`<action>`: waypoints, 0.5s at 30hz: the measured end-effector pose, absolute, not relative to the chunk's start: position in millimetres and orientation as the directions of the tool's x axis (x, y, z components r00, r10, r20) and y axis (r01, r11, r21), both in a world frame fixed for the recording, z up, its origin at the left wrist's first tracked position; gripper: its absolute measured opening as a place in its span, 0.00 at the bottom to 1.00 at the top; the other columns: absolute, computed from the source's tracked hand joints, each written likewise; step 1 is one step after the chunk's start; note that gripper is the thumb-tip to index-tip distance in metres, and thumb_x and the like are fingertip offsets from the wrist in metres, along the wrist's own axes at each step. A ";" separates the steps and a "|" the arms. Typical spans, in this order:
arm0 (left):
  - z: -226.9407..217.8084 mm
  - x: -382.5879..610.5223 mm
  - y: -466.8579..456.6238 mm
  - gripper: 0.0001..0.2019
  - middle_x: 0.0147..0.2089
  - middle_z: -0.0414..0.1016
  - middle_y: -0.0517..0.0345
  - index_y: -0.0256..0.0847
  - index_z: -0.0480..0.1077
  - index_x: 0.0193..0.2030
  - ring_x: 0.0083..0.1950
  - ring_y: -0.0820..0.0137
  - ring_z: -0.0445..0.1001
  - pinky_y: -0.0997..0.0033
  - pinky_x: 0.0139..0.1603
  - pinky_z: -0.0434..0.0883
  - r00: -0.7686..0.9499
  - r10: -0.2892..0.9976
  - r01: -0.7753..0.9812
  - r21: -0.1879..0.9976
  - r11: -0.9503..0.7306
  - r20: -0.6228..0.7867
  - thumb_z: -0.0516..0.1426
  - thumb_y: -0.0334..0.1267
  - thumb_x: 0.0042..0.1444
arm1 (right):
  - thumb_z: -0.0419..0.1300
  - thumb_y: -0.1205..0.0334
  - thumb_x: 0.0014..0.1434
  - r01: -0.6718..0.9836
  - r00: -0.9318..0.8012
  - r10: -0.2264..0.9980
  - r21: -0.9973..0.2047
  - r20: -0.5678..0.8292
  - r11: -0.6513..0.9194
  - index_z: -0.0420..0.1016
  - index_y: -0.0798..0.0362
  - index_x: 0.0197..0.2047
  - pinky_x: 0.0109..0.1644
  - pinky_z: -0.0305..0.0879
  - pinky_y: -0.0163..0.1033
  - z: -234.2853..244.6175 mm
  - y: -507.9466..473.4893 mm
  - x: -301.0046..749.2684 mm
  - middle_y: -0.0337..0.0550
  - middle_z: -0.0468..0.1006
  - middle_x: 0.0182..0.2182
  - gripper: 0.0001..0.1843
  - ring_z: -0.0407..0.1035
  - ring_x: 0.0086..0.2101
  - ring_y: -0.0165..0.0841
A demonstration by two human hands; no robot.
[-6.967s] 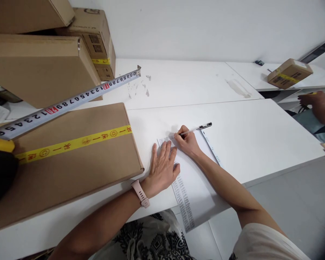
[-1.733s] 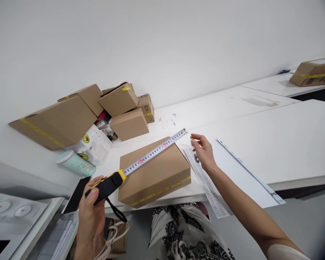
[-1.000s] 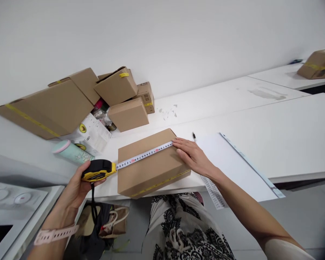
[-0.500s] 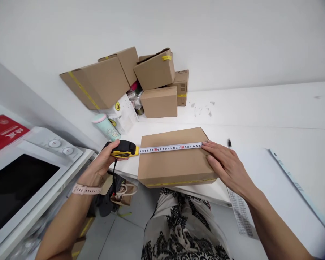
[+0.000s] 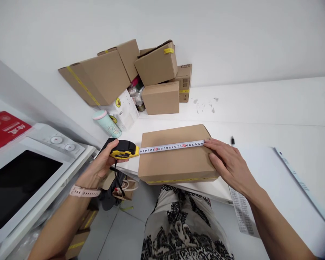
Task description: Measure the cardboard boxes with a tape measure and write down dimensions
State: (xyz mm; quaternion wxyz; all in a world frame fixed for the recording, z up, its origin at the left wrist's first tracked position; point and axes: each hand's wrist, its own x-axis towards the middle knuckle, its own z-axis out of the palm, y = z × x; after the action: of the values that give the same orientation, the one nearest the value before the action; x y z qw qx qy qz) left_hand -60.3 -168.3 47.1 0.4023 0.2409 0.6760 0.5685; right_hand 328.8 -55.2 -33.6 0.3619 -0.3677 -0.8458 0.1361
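Note:
A closed brown cardboard box (image 5: 176, 164) lies near the table's front edge. My left hand (image 5: 104, 159), just off the box's left side, is closed around the black and yellow case of a tape measure (image 5: 124, 149). Its white blade (image 5: 170, 147) runs out straight across the top of the box, with black and red numbers facing up. At the box's right edge my right hand (image 5: 226, 164) holds the blade's end down with its fingertips, thumb resting lower on the box. The very tip of the blade is hidden under the fingers.
Several cardboard boxes (image 5: 161, 99) are stacked at the back left, beside a mint green tumbler (image 5: 108, 124). A white microwave (image 5: 24, 180) stands at the left. To the right lie a black pen (image 5: 232, 140), white sheets (image 5: 271, 184) and a pale blue strip (image 5: 300, 186).
The camera view has shifted slightly. Both hands keep their places, and the blade stays stretched over the box at about the same length.

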 end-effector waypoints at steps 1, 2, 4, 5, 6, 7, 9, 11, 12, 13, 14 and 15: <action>46.9 -59.7 -168.4 0.23 0.40 0.84 0.51 0.38 0.79 0.43 0.37 0.61 0.81 0.60 0.35 0.82 -0.558 0.783 -0.143 0.961 0.238 -0.277 0.69 0.52 0.46 | 0.47 0.56 0.73 0.520 -0.467 0.723 -0.503 0.510 0.690 0.71 0.45 0.62 0.62 0.65 0.58 -34.4 -55.1 328.6 0.46 0.77 0.61 0.20 0.68 0.63 0.45; 47.1 -58.5 -168.9 0.22 0.39 0.84 0.51 0.38 0.79 0.42 0.37 0.61 0.81 0.60 0.35 0.82 -0.558 0.781 -0.154 0.960 0.233 -0.279 0.69 0.51 0.46 | 0.47 0.55 0.73 0.516 -0.463 0.725 -0.511 0.510 0.688 0.71 0.46 0.62 0.63 0.65 0.58 -35.8 -55.2 328.2 0.46 0.77 0.61 0.20 0.68 0.64 0.45; 49.0 -53.8 -172.7 0.20 0.38 0.84 0.52 0.38 0.79 0.41 0.37 0.60 0.81 0.61 0.35 0.82 -0.566 0.780 -0.168 0.963 0.210 -0.269 0.69 0.49 0.46 | 0.48 0.55 0.72 0.498 -0.439 0.734 -0.540 0.518 0.678 0.71 0.45 0.62 0.66 0.63 0.59 -39.1 -55.9 327.4 0.47 0.76 0.62 0.20 0.67 0.64 0.45; 51.0 -50.3 -176.8 0.19 0.38 0.84 0.53 0.38 0.79 0.41 0.37 0.60 0.81 0.61 0.36 0.82 -0.573 0.778 -0.167 0.967 0.194 -0.256 0.70 0.48 0.45 | 0.49 0.54 0.72 0.481 -0.421 0.739 -0.561 0.526 0.674 0.71 0.44 0.63 0.67 0.62 0.60 -40.3 -56.4 327.0 0.47 0.75 0.63 0.20 0.66 0.65 0.44; 53.5 -46.0 -182.6 0.20 0.38 0.84 0.53 0.38 0.80 0.40 0.38 0.59 0.82 0.61 0.38 0.82 -0.579 0.778 -0.161 0.969 0.186 -0.245 0.70 0.48 0.43 | 0.50 0.53 0.72 0.459 -0.399 0.744 -0.586 0.536 0.668 0.70 0.44 0.64 0.69 0.61 0.60 -40.5 -56.8 326.8 0.46 0.73 0.64 0.21 0.64 0.66 0.44; 56.3 -41.2 -190.3 0.21 0.39 0.85 0.52 0.39 0.81 0.40 0.40 0.57 0.82 0.61 0.40 0.82 -0.573 0.783 -0.152 0.970 0.189 -0.242 0.71 0.48 0.41 | 0.51 0.53 0.72 0.434 -0.371 0.749 -0.610 0.550 0.663 0.69 0.43 0.65 0.70 0.60 0.60 -39.3 -57.0 326.7 0.46 0.71 0.66 0.22 0.62 0.67 0.44; 61.4 -29.6 -210.5 0.26 0.44 0.85 0.49 0.40 0.83 0.42 0.45 0.51 0.82 0.59 0.45 0.81 -0.528 0.805 -0.125 0.962 0.243 -0.272 0.73 0.51 0.36 | 0.51 0.51 0.72 0.391 -0.295 0.752 -0.643 0.590 0.658 0.68 0.42 0.67 0.72 0.58 0.60 -31.6 -55.5 326.6 0.46 0.67 0.69 0.23 0.59 0.69 0.44; 63.3 -15.0 -233.8 0.33 0.52 0.83 0.46 0.42 0.83 0.49 0.52 0.44 0.81 0.54 0.51 0.79 -0.403 0.852 -0.115 0.942 0.315 -0.334 0.73 0.55 0.34 | 0.50 0.49 0.72 0.374 -0.200 0.743 -0.651 0.639 0.661 0.69 0.42 0.67 0.73 0.56 0.61 -18.0 -50.1 325.9 0.47 0.65 0.70 0.24 0.56 0.70 0.45; 62.3 -6.2 -245.1 0.34 0.54 0.82 0.46 0.45 0.82 0.51 0.53 0.42 0.80 0.51 0.54 0.78 -0.332 0.873 -0.114 0.934 0.339 -0.358 0.73 0.57 0.35 | 0.49 0.48 0.72 0.370 -0.161 0.735 -0.650 0.659 0.664 0.70 0.43 0.66 0.73 0.55 0.62 -10.4 -45.6 325.0 0.47 0.66 0.69 0.24 0.56 0.70 0.46; 59.8 3.8 -255.2 0.34 0.55 0.82 0.46 0.47 0.81 0.54 0.54 0.42 0.80 0.49 0.55 0.77 -0.251 0.886 -0.122 0.920 0.372 -0.391 0.72 0.57 0.38 | 0.48 0.47 0.72 0.361 -0.135 0.727 -0.650 0.673 0.669 0.71 0.43 0.65 0.73 0.55 0.62 -3.2 -39.8 323.3 0.47 0.67 0.69 0.24 0.57 0.70 0.45; 55.9 15.1 -263.8 0.35 0.53 0.83 0.47 0.50 0.80 0.56 0.53 0.43 0.80 0.48 0.55 0.76 -0.145 0.886 -0.135 0.896 0.423 -0.440 0.72 0.56 0.39 | 0.48 0.47 0.72 0.343 -0.128 0.725 -0.655 0.677 0.673 0.72 0.44 0.64 0.73 0.56 0.61 2.7 -32.8 320.9 0.47 0.69 0.67 0.24 0.58 0.70 0.45; 50.9 27.6 -270.5 0.35 0.50 0.84 0.47 0.52 0.78 0.59 0.51 0.44 0.81 0.48 0.53 0.76 -0.027 0.878 -0.148 0.870 0.470 -0.479 0.73 0.54 0.40 | 0.48 0.47 0.72 0.314 -0.141 0.727 -0.666 0.672 0.677 0.74 0.44 0.63 0.72 0.57 0.60 6.7 -24.7 317.7 0.47 0.71 0.66 0.24 0.61 0.68 0.44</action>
State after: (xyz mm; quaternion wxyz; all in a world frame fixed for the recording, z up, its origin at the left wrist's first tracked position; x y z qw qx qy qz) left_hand 27.6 -270.5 50.9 0.6247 0.3107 0.5872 0.4104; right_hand 317.7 -24.7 6.7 0.5504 -0.3556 -0.7317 0.1877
